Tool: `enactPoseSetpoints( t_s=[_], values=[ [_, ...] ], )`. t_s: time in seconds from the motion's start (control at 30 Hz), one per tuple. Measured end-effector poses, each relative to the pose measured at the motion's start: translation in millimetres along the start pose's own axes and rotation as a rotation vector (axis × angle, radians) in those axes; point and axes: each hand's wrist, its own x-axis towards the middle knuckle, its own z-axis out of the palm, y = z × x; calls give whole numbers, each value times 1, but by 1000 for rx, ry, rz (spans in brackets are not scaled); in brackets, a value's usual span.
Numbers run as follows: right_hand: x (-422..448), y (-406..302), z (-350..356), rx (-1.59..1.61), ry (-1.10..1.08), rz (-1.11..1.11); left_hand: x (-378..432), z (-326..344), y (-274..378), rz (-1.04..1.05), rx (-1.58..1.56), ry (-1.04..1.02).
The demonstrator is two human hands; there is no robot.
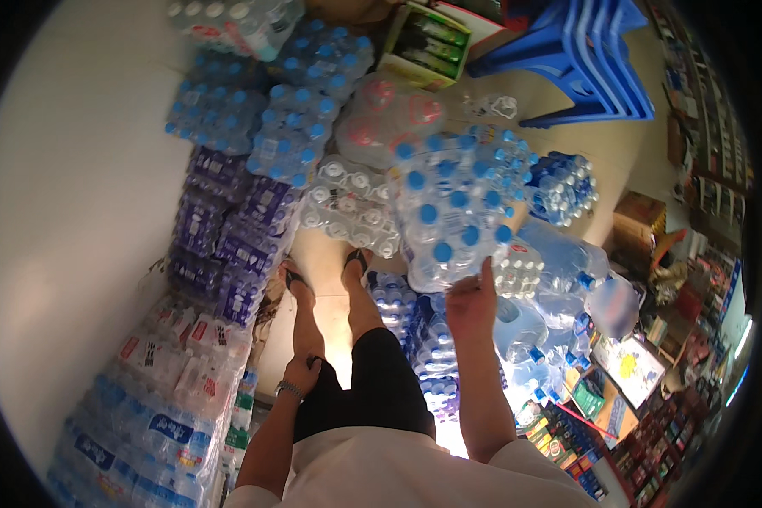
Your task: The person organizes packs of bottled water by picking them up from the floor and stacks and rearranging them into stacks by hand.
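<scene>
My right hand is at the near edge of a shrink-wrapped pack of clear bottles with blue caps. Its index finger points forward and the other fingers are curled; whether they grip the wrap is unclear. My left hand, with a metal watch on the wrist, rests by the knee at the hem of my black shorts. Something dark shows at its fingers, too small to identify. Left of the blue-capped pack lies a pack of clear bottles with white caps.
Purple-labelled packs and more bottle packs line the wall to my left. Large water jugs lie to the right. Stacked blue plastic stools and an open carton are farther off. My sandalled feet stand on floor tiles.
</scene>
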Motion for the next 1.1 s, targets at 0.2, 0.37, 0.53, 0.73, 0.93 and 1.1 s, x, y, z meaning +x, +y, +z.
enactPoseSetpoints(
  t_s=[0.2,0.37,0.53,0.73,0.93,1.1],
  values=[
    [-11,-94,21,77,-108,-58,-1,12,-55,194,-31,125],
    [-33,-114,-26,48,5,6,6,32,-121,358,61,243],
    [-31,-154,-33,130,68,21,2,0,-41,304,45,135],
    [-42,-117,-97,299,-65,-70,5,-21,-48,336,90,144],
    [49,-9,-189,602,142,191,-10,-21,-29,253,49,150],
    [75,16,-182,200,-8,-144,-27,9,-107,289,-82,218]
  ],
)
